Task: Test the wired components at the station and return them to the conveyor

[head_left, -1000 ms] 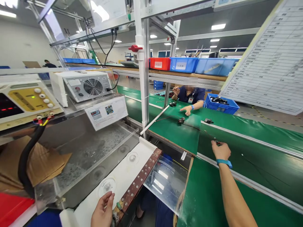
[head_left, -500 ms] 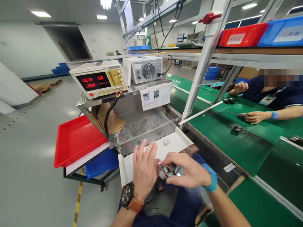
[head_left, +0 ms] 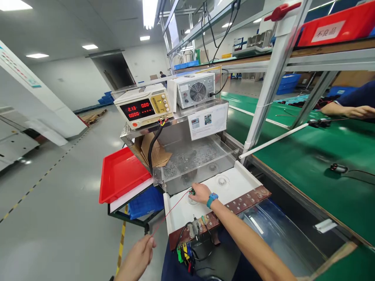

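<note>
My left hand [head_left: 137, 255] is at the lower left, thumb and fingers pinched on a thin red wire [head_left: 175, 206]. The wire runs taut up to a small motor with a green circuit board [head_left: 191, 191]. My right hand [head_left: 201, 193] has its fingers closed round that motor, hiding most of it. It is over the white tray [head_left: 178, 216], at the left of two round clear fittings. A brown strip [head_left: 247, 199] with metal studs forms the tray's near edge. Green, yellow, blue and red clips [head_left: 184, 253] hang below it on black cables.
A power supply [head_left: 137, 109] with red digits and a grey fan unit [head_left: 196, 89] stand on a metal shelf behind the tray. A red bin [head_left: 123, 171] is at left. At right, a white post [head_left: 268, 78] rises beside a green bench [head_left: 293, 156], where another person's arm reaches.
My left hand has moved down and left, drawing the red wire out straight. My right hand has carried the motor forward over the white tray. The view has swung left.
</note>
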`<act>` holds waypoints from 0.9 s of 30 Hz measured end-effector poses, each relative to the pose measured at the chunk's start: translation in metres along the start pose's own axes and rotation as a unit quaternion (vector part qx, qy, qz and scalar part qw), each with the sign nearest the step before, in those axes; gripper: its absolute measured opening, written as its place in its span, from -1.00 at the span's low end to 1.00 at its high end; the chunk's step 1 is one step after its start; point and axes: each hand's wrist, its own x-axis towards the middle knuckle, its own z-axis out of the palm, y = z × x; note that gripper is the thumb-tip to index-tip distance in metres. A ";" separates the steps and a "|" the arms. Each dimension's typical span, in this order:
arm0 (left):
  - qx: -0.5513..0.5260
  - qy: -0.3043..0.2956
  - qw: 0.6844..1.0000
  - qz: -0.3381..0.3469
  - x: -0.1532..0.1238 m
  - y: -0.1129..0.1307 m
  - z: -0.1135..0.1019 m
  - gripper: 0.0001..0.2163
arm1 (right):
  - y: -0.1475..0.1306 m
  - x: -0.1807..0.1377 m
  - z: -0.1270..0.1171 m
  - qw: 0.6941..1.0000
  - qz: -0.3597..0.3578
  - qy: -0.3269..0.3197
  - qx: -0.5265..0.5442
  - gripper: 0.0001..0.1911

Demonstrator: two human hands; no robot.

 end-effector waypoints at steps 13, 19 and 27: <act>-0.432 -0.224 0.873 0.000 0.020 0.089 0.078 -0.62 | 0.010 0.004 0.016 0.998 -0.041 -0.050 -0.023 -0.73; -0.473 -0.199 0.858 0.005 0.045 0.100 0.092 -0.60 | 0.013 0.005 0.022 0.998 -0.020 -0.063 0.004 -0.67; -0.356 -0.104 0.925 0.078 0.069 0.095 0.106 -0.56 | 0.013 0.008 0.021 0.996 0.015 -0.081 0.027 -0.63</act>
